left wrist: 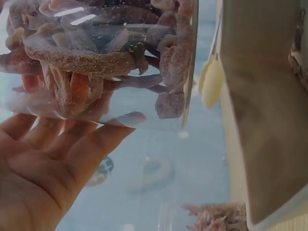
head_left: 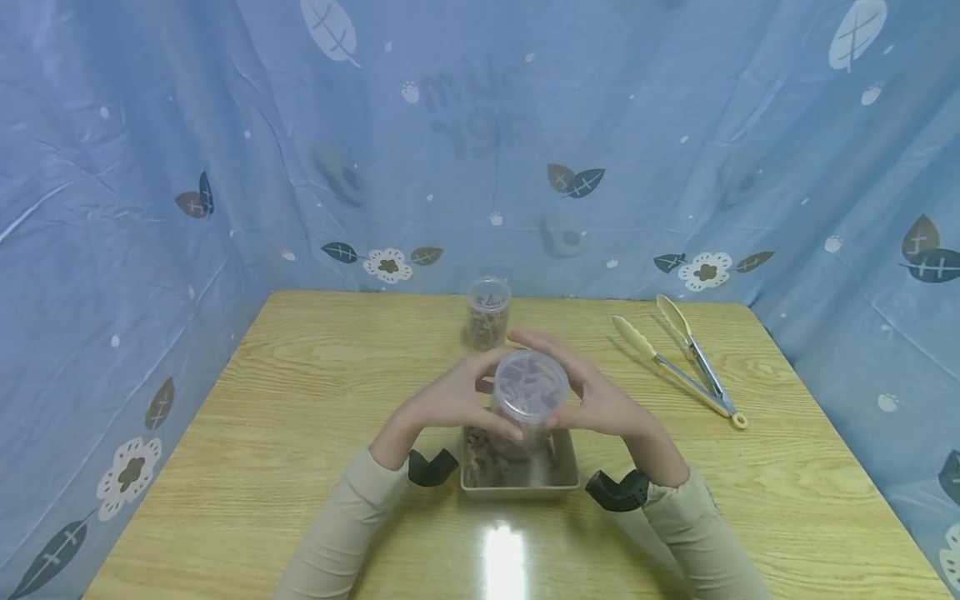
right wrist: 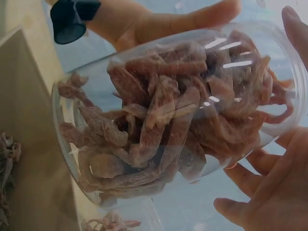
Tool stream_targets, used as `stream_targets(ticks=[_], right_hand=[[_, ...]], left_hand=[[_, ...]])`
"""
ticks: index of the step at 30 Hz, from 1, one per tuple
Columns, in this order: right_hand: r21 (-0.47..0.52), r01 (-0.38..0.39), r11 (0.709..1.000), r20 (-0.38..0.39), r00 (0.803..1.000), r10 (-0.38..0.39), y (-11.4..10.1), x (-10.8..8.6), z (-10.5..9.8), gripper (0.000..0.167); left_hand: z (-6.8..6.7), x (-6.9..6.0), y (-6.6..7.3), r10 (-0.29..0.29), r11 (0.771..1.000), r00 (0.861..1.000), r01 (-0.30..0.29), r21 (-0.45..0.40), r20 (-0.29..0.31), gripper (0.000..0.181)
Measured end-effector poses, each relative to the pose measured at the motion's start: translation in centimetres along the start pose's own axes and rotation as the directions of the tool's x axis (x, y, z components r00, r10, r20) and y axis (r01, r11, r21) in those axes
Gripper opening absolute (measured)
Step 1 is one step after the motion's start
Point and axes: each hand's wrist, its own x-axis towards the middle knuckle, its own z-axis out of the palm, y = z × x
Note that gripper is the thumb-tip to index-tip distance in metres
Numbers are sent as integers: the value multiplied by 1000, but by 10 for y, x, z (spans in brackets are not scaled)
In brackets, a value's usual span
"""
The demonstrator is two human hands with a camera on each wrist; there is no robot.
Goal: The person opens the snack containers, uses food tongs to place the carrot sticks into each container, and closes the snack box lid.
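Observation:
Both hands hold a clear plastic jar above a beige rectangular bin. Its round top faces up toward the head camera. Reddish-brown strips, resembling dried meat, fill much of the jar in the right wrist view. My left hand curves round the left side, its fingers under the jar wall in the left wrist view. From the right, my right hand curves round the upper part, thumb and fingers on opposite sides. More brownish pieces lie in the bin, partly hidden by the jar.
A second clear jar with similar pieces stands behind the hands near the table's back edge. Tongs with pale yellow tips lie spread at the right. Patterned blue cloth surrounds the wooden table.

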Motion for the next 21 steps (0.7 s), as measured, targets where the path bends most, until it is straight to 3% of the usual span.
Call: stream_targets(ticks=[4,9,13,18,21], right_hand=[[-44,-85,995,-33,996,83,-3,0,1,84],[-131,-222,966,-131,970,205,-6,2,6,83],[-147,-302,942,-235,936,263,-6,4,12,81],[-154,-381,911,-346,885,312,-4,7,20,79],[-158,-404,901,-387,865,320,-2,9,23,78]], left_hand=[[1,0,0,-61,997,997,63,43,-49,90],[1,0,-1,-135,989,981,143,48,-138,92],[2,2,-1,-137,988,970,149,48,-201,89],[3,5,-3,-99,983,957,137,124,-273,84],[3,6,-4,-73,979,951,125,159,-301,83]])
